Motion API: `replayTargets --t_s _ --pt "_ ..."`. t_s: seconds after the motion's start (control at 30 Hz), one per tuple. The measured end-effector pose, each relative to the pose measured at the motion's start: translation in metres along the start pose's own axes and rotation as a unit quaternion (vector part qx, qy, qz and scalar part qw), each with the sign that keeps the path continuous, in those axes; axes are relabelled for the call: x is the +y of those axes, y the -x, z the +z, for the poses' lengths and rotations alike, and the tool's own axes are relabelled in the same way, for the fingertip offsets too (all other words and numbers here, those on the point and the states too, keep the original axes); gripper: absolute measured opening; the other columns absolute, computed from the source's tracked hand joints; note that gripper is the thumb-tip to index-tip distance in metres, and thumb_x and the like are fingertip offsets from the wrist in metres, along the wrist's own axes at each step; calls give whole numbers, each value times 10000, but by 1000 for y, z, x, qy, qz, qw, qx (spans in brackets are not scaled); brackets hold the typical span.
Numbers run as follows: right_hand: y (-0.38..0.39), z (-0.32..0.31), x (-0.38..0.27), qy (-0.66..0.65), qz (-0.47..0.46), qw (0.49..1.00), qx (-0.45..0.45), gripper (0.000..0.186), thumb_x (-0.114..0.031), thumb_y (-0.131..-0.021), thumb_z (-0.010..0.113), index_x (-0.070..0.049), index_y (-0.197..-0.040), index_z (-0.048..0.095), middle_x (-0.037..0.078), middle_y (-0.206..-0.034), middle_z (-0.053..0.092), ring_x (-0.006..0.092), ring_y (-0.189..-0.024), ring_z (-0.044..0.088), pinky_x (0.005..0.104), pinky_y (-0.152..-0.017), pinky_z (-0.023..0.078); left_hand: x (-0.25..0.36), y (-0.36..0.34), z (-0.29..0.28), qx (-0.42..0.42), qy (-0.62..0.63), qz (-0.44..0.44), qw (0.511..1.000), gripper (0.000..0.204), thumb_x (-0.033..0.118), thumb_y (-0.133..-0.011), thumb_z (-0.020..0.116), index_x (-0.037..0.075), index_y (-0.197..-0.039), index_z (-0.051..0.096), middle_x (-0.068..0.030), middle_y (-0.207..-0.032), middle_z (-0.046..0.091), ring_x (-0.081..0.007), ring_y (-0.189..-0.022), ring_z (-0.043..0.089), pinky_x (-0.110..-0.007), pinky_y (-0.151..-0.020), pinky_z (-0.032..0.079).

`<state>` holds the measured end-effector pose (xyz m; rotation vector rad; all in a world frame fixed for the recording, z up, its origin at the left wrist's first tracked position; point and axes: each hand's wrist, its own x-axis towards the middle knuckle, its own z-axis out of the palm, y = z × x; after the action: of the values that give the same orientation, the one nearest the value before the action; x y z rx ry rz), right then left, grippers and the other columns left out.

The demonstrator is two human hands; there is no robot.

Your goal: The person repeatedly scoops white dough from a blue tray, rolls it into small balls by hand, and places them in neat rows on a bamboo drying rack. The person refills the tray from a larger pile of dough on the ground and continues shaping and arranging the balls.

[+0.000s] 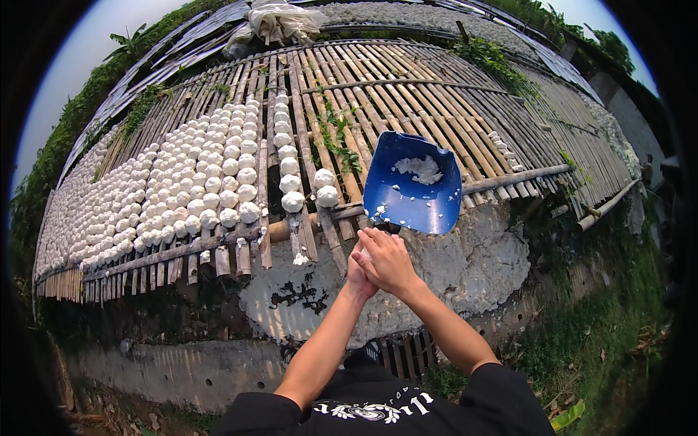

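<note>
My left hand [358,272] and my right hand [389,261] are cupped and pressed together just below a blue plastic scoop-shaped container [429,203], closed around a white lump that is mostly hidden. The container rests on the bamboo slats and holds loose white crumbly material [418,170]. Just left of it, white balls [326,196] sit in a short row on a slat, and a longer row [291,183] stands beside them.
A bamboo drying rack [392,87] spreads ahead, with dense rows of white balls [185,185] on the left and green plants [494,62] poking through. Below its front edge lie a crusted pale surface [472,269], a concrete ledge [189,363] and grass [603,327].
</note>
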<state>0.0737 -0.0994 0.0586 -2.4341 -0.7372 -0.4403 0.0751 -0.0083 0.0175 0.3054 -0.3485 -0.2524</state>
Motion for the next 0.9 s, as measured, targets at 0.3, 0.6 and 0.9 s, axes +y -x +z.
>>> replayTargets --t_s 0.3,0.6,0.9 --pt "-17 -8 5 -80 -119 986 -89 329 -260 -931 768 -64 -1188 705 133 -1162 711 359 -1076 676 497 -953 521 14 21 -28 132 128 -141 973 725 633 -1112 317 37 -1491 481 -257 -1603 459 -444 -1465 469 -558 -1232 391" --pt "-6 4 -10 -134 -12 991 -17 327 -130 -939 723 -20 -1244 679 182 -1215 697 377 -1108 682 456 -955 554 21 25 -16 251 35 -92 963 587 512 -1160 317 55 -1479 501 -129 -1348 648 -261 -1290 625 -438 -1099 533" --pt "-26 19 -19 -181 4 977 -113 362 -260 -992 675 -62 -1295 687 159 -1399 621 408 -1295 582 532 -1084 472 36 30 -39 233 45 -72 969 588 526 -1141 363 48 -1432 542 -156 -1383 644 -273 -1248 657 -430 -1085 548"
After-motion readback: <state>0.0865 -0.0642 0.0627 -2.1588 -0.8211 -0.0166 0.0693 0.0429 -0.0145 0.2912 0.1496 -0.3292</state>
